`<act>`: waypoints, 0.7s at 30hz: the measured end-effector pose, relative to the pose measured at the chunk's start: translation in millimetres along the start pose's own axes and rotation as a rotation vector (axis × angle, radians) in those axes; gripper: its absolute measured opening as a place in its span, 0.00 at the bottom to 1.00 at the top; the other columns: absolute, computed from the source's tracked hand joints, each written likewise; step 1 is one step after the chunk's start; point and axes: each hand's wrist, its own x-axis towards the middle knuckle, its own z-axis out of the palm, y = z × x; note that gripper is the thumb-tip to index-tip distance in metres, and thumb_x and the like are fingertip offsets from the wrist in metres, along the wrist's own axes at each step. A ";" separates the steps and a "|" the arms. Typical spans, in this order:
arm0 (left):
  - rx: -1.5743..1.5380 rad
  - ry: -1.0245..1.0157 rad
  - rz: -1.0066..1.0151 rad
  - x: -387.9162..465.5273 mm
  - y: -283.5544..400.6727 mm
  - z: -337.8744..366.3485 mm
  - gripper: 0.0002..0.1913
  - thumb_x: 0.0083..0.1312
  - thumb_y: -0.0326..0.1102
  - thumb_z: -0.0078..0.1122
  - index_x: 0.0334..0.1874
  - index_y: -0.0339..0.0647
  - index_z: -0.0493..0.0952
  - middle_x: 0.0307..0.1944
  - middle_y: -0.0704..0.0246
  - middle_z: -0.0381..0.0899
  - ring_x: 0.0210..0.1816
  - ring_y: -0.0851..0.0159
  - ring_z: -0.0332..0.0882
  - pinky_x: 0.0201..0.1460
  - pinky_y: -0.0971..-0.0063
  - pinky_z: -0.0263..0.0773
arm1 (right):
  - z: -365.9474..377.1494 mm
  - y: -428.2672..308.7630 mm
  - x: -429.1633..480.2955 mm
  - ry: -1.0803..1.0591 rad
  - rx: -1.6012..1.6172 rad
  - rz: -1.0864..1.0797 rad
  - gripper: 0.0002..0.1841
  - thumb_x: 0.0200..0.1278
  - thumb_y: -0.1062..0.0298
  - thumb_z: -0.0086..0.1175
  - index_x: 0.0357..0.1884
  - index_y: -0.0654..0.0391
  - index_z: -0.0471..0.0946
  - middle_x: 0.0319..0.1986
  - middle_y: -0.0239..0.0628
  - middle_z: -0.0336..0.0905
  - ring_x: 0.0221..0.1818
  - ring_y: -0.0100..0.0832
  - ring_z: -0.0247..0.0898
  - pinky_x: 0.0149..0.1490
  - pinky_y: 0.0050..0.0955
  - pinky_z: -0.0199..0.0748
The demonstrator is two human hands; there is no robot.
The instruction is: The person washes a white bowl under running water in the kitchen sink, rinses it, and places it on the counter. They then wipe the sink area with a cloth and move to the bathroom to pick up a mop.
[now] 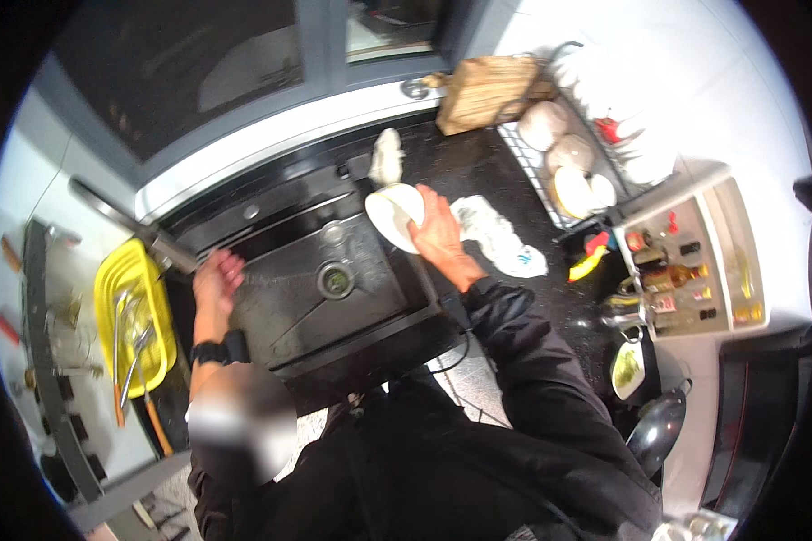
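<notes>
My right hand (440,230) grips a white bowl (387,220) by its rim, with the thumb on the near side. The bowl is tilted over the right edge of a black sink (298,324). At the sink's left side is my left hand (218,278), its fingers loosely curled beside the end of a metal tap (176,253). No object shows in that hand, though its inner side is partly hidden. Green scraps sit in the drain strainer (336,279). Just right of my right hand lies a crumpled white cloth (501,237).
A yellow basket (166,338) with utensils stands left. Another pale cloth (387,157) lies behind the bowl. On the right are a wooden cutting board (480,95), a dish rack (534,172) with bowls, a bottle organiser (710,270), a dish of greens (626,370) and a dark pan (660,426).
</notes>
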 end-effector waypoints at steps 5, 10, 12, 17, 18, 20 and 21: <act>-0.159 0.110 0.019 13.5 -3.8 -9.4 0.16 0.80 0.49 0.54 0.49 0.43 0.79 0.24 0.74 0.74 0.33 0.63 0.81 0.41 0.61 0.83 | -11.2 73.1 36.1 0.155 0.728 0.632 0.29 0.68 0.62 0.57 0.70 0.57 0.67 0.54 0.54 0.80 0.56 0.50 0.80 0.57 0.51 0.80; -0.155 0.151 0.056 27.3 -6.8 -17.1 0.10 0.79 0.45 0.58 0.48 0.47 0.80 0.26 0.77 0.76 0.30 0.68 0.78 0.39 0.67 0.82 | -99.9 165.2 47.0 0.245 1.192 0.750 0.24 0.80 0.56 0.41 0.62 0.68 0.69 0.47 0.56 0.83 0.40 0.47 0.87 0.29 0.38 0.87; -0.174 0.149 0.065 30.6 -10.1 -19.3 0.09 0.78 0.43 0.59 0.48 0.47 0.80 0.27 0.76 0.78 0.31 0.68 0.79 0.39 0.67 0.82 | -137.3 197.9 52.9 0.300 1.196 0.794 0.27 0.81 0.52 0.35 0.62 0.71 0.68 0.43 0.60 0.83 0.36 0.50 0.87 0.31 0.40 0.88; -0.153 0.256 0.086 34.9 -20.9 -20.0 0.07 0.76 0.34 0.59 0.52 0.45 0.79 0.36 0.73 0.83 0.34 0.67 0.82 0.41 0.66 0.82 | -195.2 278.0 51.5 0.484 1.153 0.854 0.32 0.81 0.48 0.29 0.65 0.72 0.63 0.47 0.63 0.80 0.35 0.54 0.85 0.35 0.44 0.88; -0.160 0.274 0.098 34.1 -21.7 -19.6 0.09 0.75 0.31 0.59 0.55 0.43 0.79 0.40 0.69 0.83 0.36 0.66 0.82 0.42 0.66 0.82 | -197.4 295.5 51.4 0.486 1.199 0.863 0.32 0.81 0.48 0.31 0.66 0.71 0.63 0.48 0.62 0.80 0.36 0.54 0.85 0.36 0.46 0.89; -0.171 0.136 0.120 33.2 -24.7 -13.7 0.10 0.75 0.30 0.59 0.56 0.41 0.78 0.42 0.67 0.84 0.37 0.65 0.82 0.42 0.65 0.83 | -200.6 333.6 46.5 0.520 1.240 0.829 0.31 0.81 0.49 0.35 0.67 0.70 0.63 0.48 0.60 0.80 0.38 0.54 0.85 0.39 0.49 0.89; -0.155 0.192 0.105 27.8 -19.9 -16.0 0.11 0.74 0.29 0.59 0.56 0.40 0.78 0.43 0.65 0.84 0.37 0.65 0.83 0.41 0.65 0.83 | -195.8 350.3 44.7 0.544 1.226 0.809 0.31 0.81 0.49 0.37 0.67 0.69 0.64 0.49 0.59 0.80 0.39 0.53 0.85 0.40 0.50 0.89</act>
